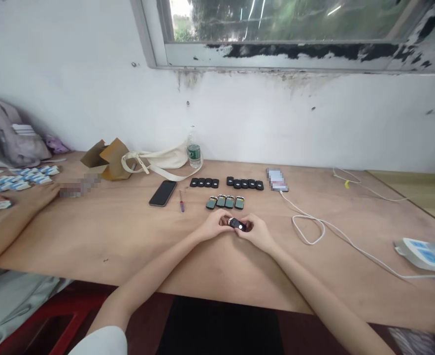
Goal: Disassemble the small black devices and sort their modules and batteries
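Between my two hands, just above the table, is a small black key-fob-like case (237, 225) with a round white mark. The fingers of my left hand (217, 224) pinch its left end, where a pale edge shows. My right hand (256, 230) grips the other end. Just beyond them lie several opened fob halves (229, 202) with grey-green faces and yellow bits. Farther back sit two rows of closed black fobs, a left row (204, 183) and a right row (244, 183). A small screwdriver (182, 204) with a purple handle lies to the left.
A dark phone (163, 193) lies left of the screwdriver; another phone (277, 180) is plugged into a white cable (324, 222). A water bottle (194, 154), cream bag (161, 160) and cardboard box (116, 160) stand by the wall. Another person's arm (17, 219) rests at left near blue-white packets (21, 180).
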Demonstrator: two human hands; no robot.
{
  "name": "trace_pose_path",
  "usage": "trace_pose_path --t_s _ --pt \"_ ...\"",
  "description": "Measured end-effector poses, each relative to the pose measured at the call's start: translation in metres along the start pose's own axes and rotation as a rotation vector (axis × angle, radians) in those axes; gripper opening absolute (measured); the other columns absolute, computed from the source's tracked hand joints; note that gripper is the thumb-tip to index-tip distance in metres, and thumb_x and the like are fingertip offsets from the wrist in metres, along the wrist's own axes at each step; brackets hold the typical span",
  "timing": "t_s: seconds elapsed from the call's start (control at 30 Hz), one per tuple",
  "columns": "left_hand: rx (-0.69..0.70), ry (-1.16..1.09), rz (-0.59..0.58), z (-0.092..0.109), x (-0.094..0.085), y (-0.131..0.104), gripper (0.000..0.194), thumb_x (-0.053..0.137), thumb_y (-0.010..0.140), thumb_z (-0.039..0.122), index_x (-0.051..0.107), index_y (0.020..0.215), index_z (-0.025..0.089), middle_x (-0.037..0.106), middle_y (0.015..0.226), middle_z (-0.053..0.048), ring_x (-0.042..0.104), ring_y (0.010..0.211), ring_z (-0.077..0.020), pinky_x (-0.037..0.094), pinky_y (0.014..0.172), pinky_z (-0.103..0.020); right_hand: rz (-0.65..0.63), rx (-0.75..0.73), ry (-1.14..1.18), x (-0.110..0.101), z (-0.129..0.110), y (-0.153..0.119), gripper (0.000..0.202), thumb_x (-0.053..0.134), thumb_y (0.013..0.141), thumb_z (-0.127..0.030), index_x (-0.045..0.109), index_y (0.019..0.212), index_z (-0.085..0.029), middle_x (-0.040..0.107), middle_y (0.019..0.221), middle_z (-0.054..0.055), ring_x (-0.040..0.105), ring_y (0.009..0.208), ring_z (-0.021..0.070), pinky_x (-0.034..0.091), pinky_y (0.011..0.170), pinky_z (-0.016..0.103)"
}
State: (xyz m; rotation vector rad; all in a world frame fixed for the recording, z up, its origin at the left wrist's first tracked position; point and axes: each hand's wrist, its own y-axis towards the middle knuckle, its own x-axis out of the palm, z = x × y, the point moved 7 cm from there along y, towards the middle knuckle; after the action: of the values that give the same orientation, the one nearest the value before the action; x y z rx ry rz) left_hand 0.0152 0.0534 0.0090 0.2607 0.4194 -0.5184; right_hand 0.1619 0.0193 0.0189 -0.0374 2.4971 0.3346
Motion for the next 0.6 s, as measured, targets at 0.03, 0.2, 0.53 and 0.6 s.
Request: trace_pose_path --t_s 0.03,0.2,0.53,0.6 --pt "-0.033 -0.078 -0.011 -0.003 -0.001 0.001 0.037 0.075 0.068 0.032 0.063 0.099 0.015 0.063 0.091 -0.007 0.058 0.074 -0.0159 0.048 0.068 -0.029 -0.01 -0.014 0.023 -0.001 -0.001 0.0 0.022 0.067 0.068 -0.036 0.068 0.08 -0.018 0.063 0.075 0.002 0.054 0.061 0.0134 0.043 0.056 0.025" --pt "-0.086 -0.417 -0.008 -0.002 0.001 0.002 0.046 0.081 0.06 0.033 0.063 0.096 0.013 0.069 0.095 -0.01 0.065 0.089 -0.0202 0.049 0.084 -0.035 -0.034 -0.017 0.118 -0.001 0.001 0.0 0.03 0.068 0.07 -0.037 0.07 0.095 -0.02 0.063 0.073 0.002 0.051 0.057 0.0119 0.044 0.053 0.025" --pt "-0.215 -0.535 0.022 -0.005 0.009 -0.003 0.058 0.083 0.055 0.04 0.067 0.105 0.015 0.07 0.104 -0.011 0.063 0.104 -0.0278 0.047 0.096 -0.041 -0.171 0.175 0.503 0.017 0.012 -0.004 0.041 0.072 0.068 -0.043 0.069 0.098 -0.016 0.073 0.093 0.01 0.068 0.086 0.0245 0.054 0.081 0.04" --pt "-0.227 -0.551 0.018 -0.005 0.01 -0.003 0.059 0.082 0.057 0.041 0.067 0.108 0.015 0.069 0.108 -0.011 0.061 0.108 -0.0289 0.045 0.098 -0.042 -0.174 0.205 0.526 0.017 0.013 -0.003 0.042 0.073 0.066 -0.044 0.07 0.097 -0.016 0.073 0.093 0.01 0.069 0.086 0.0256 0.054 0.082 0.041"
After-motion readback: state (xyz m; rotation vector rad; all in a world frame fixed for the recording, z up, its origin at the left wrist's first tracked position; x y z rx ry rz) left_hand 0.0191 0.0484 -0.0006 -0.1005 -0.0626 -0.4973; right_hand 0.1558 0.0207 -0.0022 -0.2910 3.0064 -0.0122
